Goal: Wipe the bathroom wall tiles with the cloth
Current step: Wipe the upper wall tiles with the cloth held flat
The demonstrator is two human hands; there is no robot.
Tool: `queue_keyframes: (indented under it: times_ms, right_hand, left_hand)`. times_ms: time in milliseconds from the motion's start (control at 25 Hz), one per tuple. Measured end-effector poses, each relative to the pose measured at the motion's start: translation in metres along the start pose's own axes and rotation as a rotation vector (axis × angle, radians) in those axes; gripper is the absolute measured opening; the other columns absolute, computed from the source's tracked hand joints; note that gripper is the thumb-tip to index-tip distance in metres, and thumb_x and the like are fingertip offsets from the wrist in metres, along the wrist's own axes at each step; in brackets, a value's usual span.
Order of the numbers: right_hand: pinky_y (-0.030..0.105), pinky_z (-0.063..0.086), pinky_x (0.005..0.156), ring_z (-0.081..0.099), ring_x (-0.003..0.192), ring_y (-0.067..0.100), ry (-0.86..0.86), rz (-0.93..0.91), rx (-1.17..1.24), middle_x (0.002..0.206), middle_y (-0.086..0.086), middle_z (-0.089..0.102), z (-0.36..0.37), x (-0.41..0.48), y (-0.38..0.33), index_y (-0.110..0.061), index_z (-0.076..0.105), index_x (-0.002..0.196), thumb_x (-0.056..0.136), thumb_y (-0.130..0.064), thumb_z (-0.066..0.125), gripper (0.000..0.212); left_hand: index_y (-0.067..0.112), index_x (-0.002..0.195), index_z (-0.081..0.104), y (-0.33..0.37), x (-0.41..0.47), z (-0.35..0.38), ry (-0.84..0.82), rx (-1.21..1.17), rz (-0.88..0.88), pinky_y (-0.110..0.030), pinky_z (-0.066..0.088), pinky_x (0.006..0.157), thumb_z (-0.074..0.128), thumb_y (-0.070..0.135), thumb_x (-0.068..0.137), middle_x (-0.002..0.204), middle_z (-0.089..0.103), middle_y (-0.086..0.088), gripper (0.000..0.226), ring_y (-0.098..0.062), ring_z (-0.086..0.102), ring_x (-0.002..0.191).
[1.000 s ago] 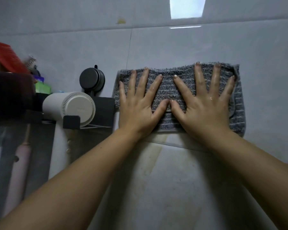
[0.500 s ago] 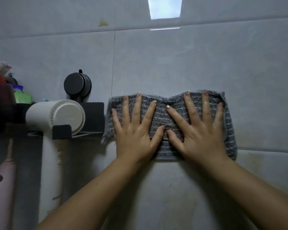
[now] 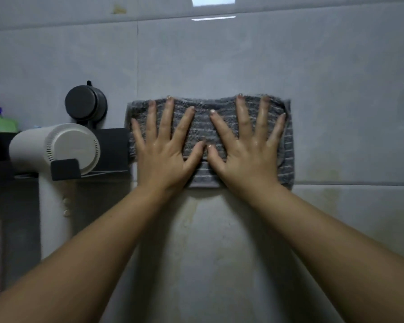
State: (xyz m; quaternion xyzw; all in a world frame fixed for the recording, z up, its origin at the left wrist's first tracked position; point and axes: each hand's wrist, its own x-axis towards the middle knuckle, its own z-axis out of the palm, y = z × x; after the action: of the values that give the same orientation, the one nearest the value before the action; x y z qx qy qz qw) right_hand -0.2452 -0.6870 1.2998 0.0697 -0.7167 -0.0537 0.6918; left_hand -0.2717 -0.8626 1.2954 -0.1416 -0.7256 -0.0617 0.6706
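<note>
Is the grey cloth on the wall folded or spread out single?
Folded: the cloth shows an upper layer's edge beside the right hand, over a striped layer beneath.

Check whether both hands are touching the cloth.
Touching. The head view shows the left hand and right hand spread flat on the grey striped cloth, pressing it against the wall tiles.

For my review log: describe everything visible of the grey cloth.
The grey striped cloth is terry-like, with thin pale lines, folded into a wide rectangle and lying flat against the wall tiles, its lower edge near a grout line. The left hand and right hand press it with straight, splayed fingers. Its left edge lies beside a black holder.
</note>
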Motion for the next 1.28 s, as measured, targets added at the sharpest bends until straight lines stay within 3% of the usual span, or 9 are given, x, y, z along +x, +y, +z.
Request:
queue_keyframes:
  times_ms: [160, 800, 960, 1280]
  right_hand:
    - [0.068, 0.013, 0.111, 0.019, 0.144, 0.044, 0.032, -0.129, -0.003, 0.157, 0.007, 0.028, -0.005, -0.029, 0.042, -0.038, 0.041, 0.144, 0.090, -0.058, 0.044, 0.058]
    - [0.064, 0.002, 0.115, 0.004, 0.148, 0.038, -0.046, 0.064, -0.082, 0.161, 0.006, 0.015, -0.061, -0.083, 0.344, -0.037, 0.031, 0.148, 0.091, -0.057, 0.034, 0.060]
    - [0.067, 0.003, 0.113, 0.001, 0.148, 0.040, -0.073, 0.149, -0.086, 0.162, 0.008, 0.012, -0.063, -0.091, 0.336, -0.035, 0.027, 0.149, 0.090, -0.055, 0.033, 0.062]
    - [0.068, 0.005, 0.112, 0.005, 0.146, 0.044, -0.046, 0.118, -0.061, 0.161, 0.011, 0.016, -0.043, -0.082, 0.235, -0.035, 0.030, 0.149, 0.088, -0.054, 0.037, 0.064]
  left_hand:
    - [0.032, 0.155, 0.025, 0.042, -0.026, 0.010, -0.002, 0.039, -0.002, -0.066, 0.004, 0.116, 0.029, 0.063, 0.094, 0.165, 0.015, -0.007, 0.069, -0.036, 0.006, 0.152]
    - [0.032, 0.152, 0.035, 0.357, 0.036, 0.053, 0.071, -0.034, 0.084, -0.065, 0.007, 0.116, 0.038, 0.061, 0.092, 0.162, 0.024, -0.007, 0.066, -0.037, 0.016, 0.150]
    - [0.033, 0.151, 0.037, 0.352, 0.031, 0.054, 0.081, -0.030, 0.140, -0.064, 0.010, 0.116, 0.040, 0.061, 0.093, 0.162, 0.026, -0.006, 0.065, -0.036, 0.018, 0.150]
    - [0.032, 0.149, 0.040, 0.247, 0.009, 0.039, 0.087, -0.005, 0.158, -0.064, 0.014, 0.116, 0.043, 0.061, 0.093, 0.161, 0.029, -0.007, 0.063, -0.035, 0.021, 0.149]
